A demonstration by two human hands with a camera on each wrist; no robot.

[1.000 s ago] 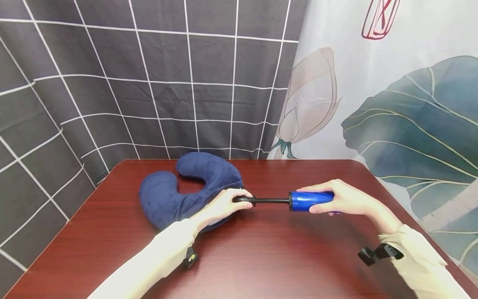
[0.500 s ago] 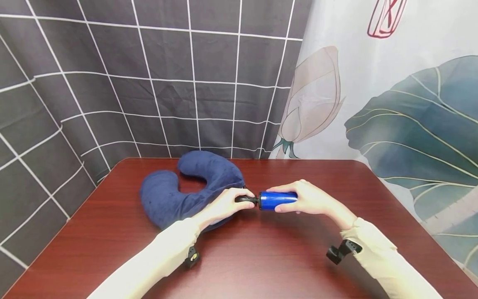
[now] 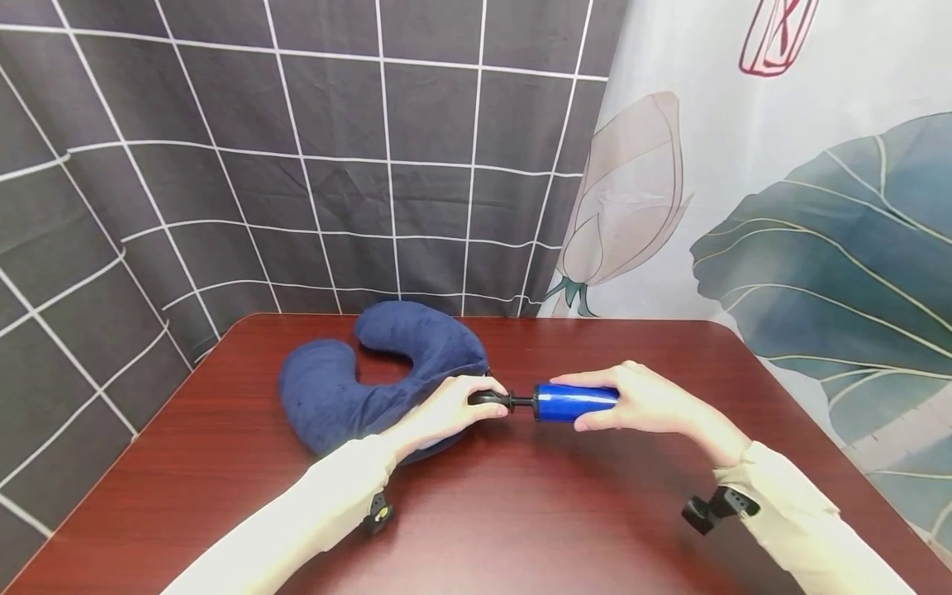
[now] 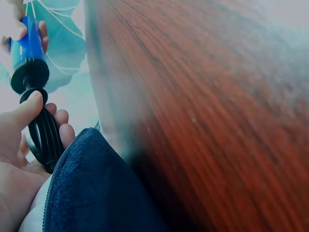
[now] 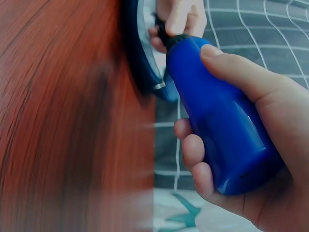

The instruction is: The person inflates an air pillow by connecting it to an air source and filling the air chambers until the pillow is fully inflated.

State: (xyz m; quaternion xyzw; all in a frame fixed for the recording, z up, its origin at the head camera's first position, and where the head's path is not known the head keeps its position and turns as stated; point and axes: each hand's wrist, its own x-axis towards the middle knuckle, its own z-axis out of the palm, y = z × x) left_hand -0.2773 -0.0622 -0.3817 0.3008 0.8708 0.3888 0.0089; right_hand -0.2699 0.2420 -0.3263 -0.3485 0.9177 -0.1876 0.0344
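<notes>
Above the table [image 3: 535,512], just right of the navy neck pillow [image 3: 327,397], we hold the hand pump [image 3: 565,402], fingers of our left hand [image 3: 449,406] curled around its black handle [image 4: 47,137], those of our right hand [image 3: 654,401] around its blue barrel [image 5: 217,116], a short rod [image 3: 524,402] exposed between.

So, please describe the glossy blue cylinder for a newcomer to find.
On the reddish wooden table lies a navy plush U-shaped pillow. Right of it, the person's bare right hand grips the glossy blue cylinder. Unlike the dark pillow, it is shiny and joined to a thin black rod.
</notes>
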